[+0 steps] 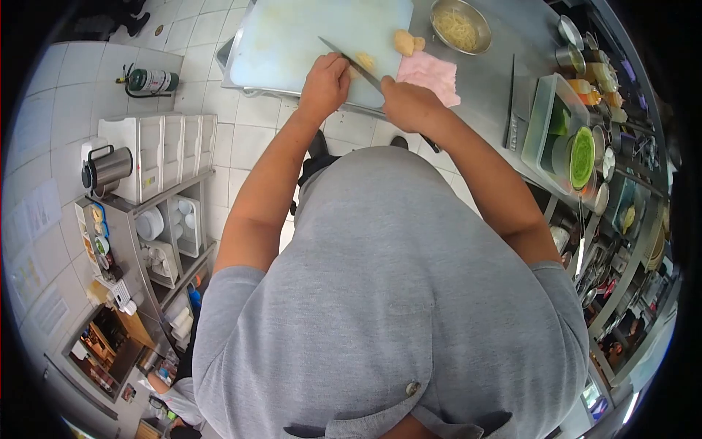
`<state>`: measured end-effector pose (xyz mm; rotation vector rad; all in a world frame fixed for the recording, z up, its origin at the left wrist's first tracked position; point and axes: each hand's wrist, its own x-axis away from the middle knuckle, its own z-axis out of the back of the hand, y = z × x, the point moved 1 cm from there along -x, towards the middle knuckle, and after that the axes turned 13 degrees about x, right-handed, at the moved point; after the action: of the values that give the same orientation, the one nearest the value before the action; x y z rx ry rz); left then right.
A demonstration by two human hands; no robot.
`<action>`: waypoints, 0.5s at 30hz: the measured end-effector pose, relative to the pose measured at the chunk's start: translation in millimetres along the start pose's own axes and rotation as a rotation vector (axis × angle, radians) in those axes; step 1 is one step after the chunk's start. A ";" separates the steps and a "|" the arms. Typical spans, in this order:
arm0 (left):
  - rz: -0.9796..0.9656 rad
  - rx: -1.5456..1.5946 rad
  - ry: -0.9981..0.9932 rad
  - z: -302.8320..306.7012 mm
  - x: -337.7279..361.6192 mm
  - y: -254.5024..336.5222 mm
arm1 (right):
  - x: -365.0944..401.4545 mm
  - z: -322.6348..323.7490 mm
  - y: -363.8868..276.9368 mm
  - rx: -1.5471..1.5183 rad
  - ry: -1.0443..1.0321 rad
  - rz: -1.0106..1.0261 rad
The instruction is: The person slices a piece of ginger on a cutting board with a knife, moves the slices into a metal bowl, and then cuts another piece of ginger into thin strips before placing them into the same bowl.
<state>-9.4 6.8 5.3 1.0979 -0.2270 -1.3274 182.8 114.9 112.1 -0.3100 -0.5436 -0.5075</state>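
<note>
Held a long knife with a grey steel blade (368, 78) in the right hand (413, 108), with fingers wrapped firmly round the grip, over a large, pale blue-white rectangular cutting board (292, 44). Rested the left hand (325, 82) close beside the blade, with fingers bunched and curled; could not tell whether pinching anything beneath. Saw a small heap of thin, pale-yellow pieces (365, 60) on the board, just to the right of the blade. Seemed, by that layout, to be at the fine-slicing step. Called, in all likelihood, for a short, controlled stroke, with left fingertips tucked well back from the edge. Saw knobbly, tan-yellow chunks (404, 42) at the right side of the board, just beyond a crumpled pink cloth (430, 77). Noticed, on the far right, a round metal bowl (480, 44) full of pale-yellow shreds (456, 29), apart from both hands.
</note>
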 end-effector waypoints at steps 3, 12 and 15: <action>0.005 0.002 0.008 -0.9 2.1 -2.8 | 11.9 -20.6 1.5 0.003 0.060 0.002; -0.020 -0.034 0.036 -3.7 4.9 -3.0 | -1.3 0.6 -0.9 0.036 0.006 0.002; 0.002 -0.033 0.043 -5.2 6.4 -5.3 | 10.8 -23.3 0.5 -0.020 0.051 -0.007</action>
<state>-7.4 4.8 -4.1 1.0972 -0.1737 -1.3004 200.6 101.8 99.1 -0.3131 -0.4908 -0.5264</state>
